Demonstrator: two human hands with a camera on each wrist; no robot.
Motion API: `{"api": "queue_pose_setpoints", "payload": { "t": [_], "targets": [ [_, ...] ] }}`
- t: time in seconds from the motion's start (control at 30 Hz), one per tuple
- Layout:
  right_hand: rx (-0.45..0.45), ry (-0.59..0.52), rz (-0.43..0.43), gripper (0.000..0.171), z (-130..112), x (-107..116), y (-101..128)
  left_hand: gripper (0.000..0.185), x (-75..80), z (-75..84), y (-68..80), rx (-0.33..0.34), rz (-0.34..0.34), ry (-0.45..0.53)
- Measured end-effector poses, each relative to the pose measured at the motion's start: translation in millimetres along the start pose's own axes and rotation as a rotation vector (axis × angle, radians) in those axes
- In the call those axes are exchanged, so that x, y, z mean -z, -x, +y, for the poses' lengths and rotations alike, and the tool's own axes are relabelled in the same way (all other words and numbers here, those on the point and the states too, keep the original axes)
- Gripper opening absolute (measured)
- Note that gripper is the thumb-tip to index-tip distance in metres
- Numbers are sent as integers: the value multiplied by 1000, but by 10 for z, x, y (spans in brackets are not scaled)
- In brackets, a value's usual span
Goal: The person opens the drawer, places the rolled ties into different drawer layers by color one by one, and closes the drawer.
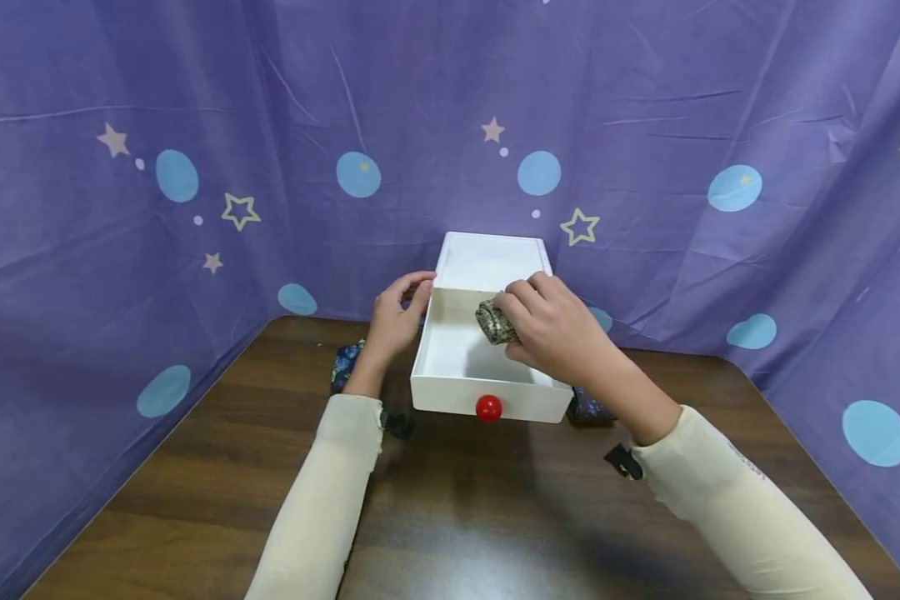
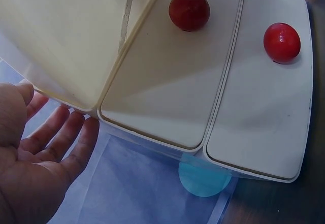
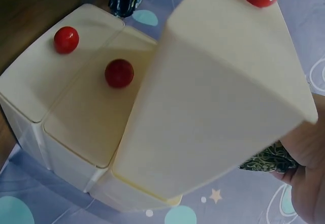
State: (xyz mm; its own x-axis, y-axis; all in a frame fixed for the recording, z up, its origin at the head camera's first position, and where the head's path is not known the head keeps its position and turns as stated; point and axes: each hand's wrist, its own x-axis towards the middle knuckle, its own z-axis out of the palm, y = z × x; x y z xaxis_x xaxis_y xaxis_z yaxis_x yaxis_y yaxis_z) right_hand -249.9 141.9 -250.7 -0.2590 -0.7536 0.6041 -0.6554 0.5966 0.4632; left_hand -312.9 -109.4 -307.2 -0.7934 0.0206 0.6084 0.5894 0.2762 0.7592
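Right hand [image 1: 558,329] pinches a patterned roll [image 1: 495,323] over the open drawer [image 1: 487,396]; left hand [image 1: 396,312], fingers spread, touches its side edge.

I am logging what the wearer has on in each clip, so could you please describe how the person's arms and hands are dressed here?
Both arms wear long, close-fitting cream sleeves that end at the wrists. The left hand and right hand are bare, with no gloves or rings visible. A small black piece, seemingly a strap or clip, sits at each cuff.

Smooth white plastic drawer [image 1: 450,350], glossy red knob [image 1: 488,407], dark wood-grain table [image 1: 495,517], purple cloth backdrop [image 1: 645,108]
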Motion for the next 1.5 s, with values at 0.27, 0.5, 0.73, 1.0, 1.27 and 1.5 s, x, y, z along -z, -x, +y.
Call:
{"api": "queue_pose_setpoints", "payload": {
  "t": [0.27,0.5,0.73,1.0,1.27,1.5],
  "targets": [
    [-19,-46,-118,48,-46,-88,-63,30,-15,-17,-19,4,0,8],
    [-39,-89,-206,40,-38,-213,-84,31,-6,-5,-4,15,0,6],
    [-76,-130,-325,43,-74,-278,-117,30,2,-2,-8,8,4,25],
    [-96,-156,-378,46,-93,-294,-114,31,12,1,1,3,-3,11],
    [-114,-227,-411,49,-89,-217,-111,31,9,4,-6,14,-4,2],
    [-136,-301,-427,55,-82,-173,-108,32,-20,-205,-70,18,1,11]
  ]
}}
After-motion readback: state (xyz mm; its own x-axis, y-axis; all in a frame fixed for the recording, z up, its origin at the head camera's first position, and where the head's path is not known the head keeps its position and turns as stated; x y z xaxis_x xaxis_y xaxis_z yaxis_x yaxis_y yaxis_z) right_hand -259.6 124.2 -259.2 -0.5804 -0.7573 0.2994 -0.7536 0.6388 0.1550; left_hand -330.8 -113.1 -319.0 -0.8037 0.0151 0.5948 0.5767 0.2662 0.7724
